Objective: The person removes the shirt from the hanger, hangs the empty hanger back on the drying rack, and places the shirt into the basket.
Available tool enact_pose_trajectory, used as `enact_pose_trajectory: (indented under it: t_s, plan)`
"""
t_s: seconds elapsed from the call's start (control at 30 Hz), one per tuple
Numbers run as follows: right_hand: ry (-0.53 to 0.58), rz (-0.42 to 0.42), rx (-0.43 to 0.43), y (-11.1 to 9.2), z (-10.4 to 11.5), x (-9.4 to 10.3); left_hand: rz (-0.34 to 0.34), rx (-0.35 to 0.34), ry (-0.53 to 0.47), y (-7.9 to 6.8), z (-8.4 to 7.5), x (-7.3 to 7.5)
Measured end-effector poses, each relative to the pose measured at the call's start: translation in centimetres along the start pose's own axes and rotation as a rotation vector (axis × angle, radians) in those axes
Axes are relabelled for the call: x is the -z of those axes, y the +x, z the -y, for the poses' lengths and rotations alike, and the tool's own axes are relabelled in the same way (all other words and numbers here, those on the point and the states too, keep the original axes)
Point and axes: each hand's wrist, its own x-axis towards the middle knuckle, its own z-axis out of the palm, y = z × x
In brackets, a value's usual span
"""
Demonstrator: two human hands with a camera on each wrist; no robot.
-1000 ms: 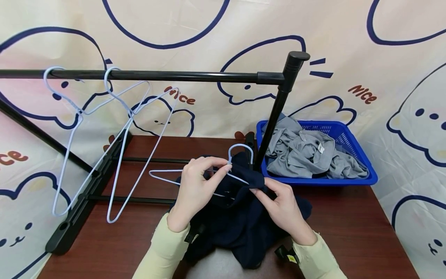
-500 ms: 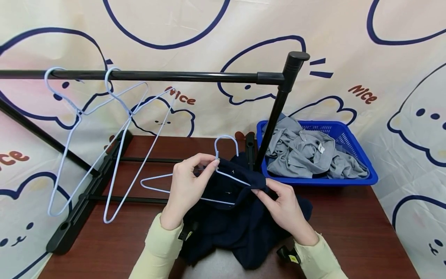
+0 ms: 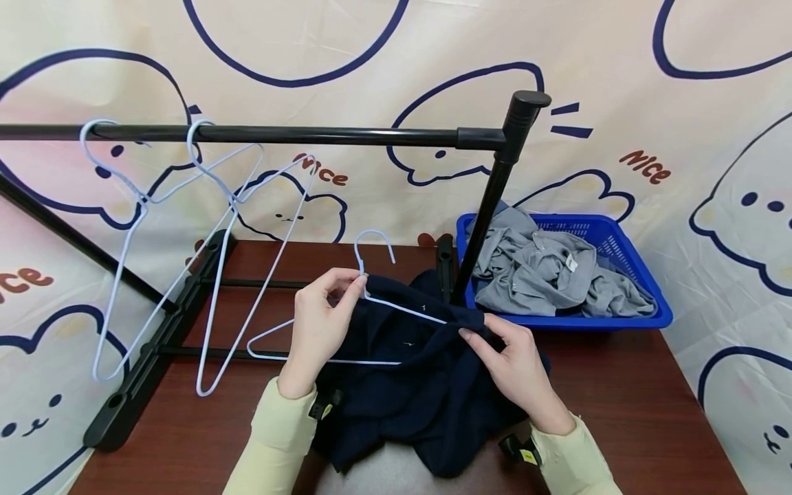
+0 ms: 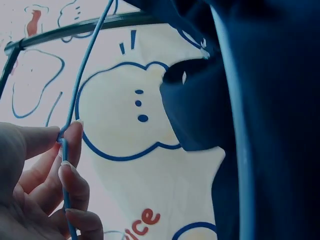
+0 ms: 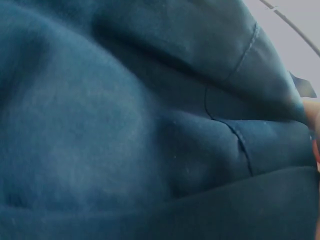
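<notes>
My left hand [image 3: 318,330] pinches a pale blue wire hanger [image 3: 405,308] between thumb and forefinger, just below its hook. In the left wrist view the remaining fingers curl round the hanger's wire [image 4: 86,65]. A dark navy garment [image 3: 421,409] lies bunched on the table; one arm of the hanger reaches inside its opening, hidden at the far end. The hanger's other corner sticks out left of my left hand. My right hand [image 3: 516,364] pinches the edge of that opening. Navy cloth [image 5: 125,125] fills most of the right wrist view, with a bit of hand at its right edge.
A black rack's rail [image 3: 334,135] crosses above the table [image 3: 631,412]. Two hangers [image 3: 213,295] hang from its left part. Beside the rack's right post [image 3: 485,220] stands a blue basket [image 3: 619,258] of grey clothes [image 3: 551,268].
My left hand and the hanger have moved left, and the hook has swung clear of the cloth. My right hand has shifted slightly right, stretching the garment's opening wider.
</notes>
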Motion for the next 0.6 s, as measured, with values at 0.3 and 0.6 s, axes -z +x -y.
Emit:
enact_pose_trajectory:
  t_s: [0.3, 0.6]
  plan:
    - [-0.045, -0.020, 0.015, 0.0, -0.9, 0.5, 0.020, 0.116, 0.049, 0.3, 1.7, 1.3]
    - [-0.058, -0.051, 0.002, 0.0, -1.3, 1.0, 0.008, 0.225, 0.115, 0.3, 3.3, 2.3]
